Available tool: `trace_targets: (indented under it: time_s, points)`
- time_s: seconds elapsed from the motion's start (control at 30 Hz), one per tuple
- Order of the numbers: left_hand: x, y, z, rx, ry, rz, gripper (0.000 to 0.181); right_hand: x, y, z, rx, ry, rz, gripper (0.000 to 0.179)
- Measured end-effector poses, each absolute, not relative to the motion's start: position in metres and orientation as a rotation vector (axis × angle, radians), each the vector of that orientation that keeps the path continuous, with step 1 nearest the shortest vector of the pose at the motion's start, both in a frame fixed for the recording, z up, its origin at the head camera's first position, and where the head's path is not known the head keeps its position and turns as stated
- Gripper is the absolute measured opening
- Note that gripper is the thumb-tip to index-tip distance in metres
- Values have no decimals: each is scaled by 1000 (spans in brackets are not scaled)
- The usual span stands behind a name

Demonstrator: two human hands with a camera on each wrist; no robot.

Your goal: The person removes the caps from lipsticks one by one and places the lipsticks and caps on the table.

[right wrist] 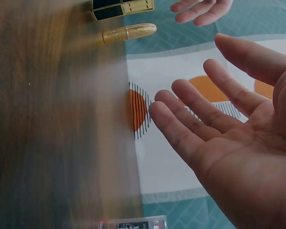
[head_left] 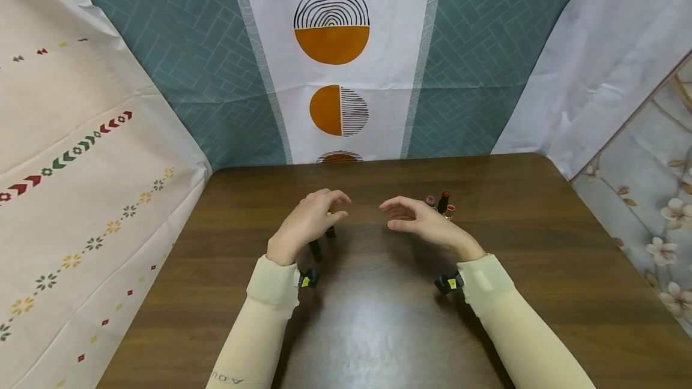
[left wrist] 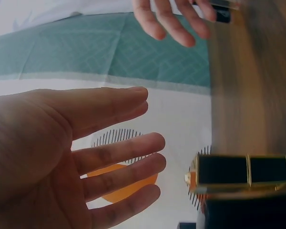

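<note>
Sleeves (head_left: 254, 323) come first, pale and cuffed, with a small black device (head_left: 453, 283) strapped under each wrist. Ahead of them, the left hand (head_left: 308, 221), and its fingers are relaxed, softly bent, nothing in the grip! Across from it the right hand (head_left: 427, 221) matches, fingers loose, thumb apart, holding nothing either; a gap lies between the two. Now look on the left hand's thumb side: a dark tube (head_left: 315, 250) just beside the palm, and a second dark piece (head_left: 331, 232) below the thumb, both partly hidden by the hand. The left wrist view shows a black-and-gold case (left wrist: 224, 169) upright near those fingertips, and the right wrist view picks out a slim gold tube (right wrist: 131, 32) over there too. Past the right hand's outer side, three small pieces cluster: a black tube (head_left: 443, 202) and two red-topped ones (head_left: 450, 212). Wooden table (head_left: 367, 317) under both hands, and farthest off, a patterned cloth (head_left: 470, 59) hangs behind.
</note>
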State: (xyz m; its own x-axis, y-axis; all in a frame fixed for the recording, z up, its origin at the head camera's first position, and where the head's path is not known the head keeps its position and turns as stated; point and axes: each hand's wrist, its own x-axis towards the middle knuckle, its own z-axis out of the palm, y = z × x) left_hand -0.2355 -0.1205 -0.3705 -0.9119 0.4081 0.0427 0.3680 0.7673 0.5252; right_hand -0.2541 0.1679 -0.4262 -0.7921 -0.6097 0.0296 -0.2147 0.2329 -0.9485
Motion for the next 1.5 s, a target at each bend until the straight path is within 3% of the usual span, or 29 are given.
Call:
trace_targets:
  time_s: [1.5]
  points:
    - [-246,-135,-400,618,2901,689,25,-264,112,-439,-848,2142,-1562,36]
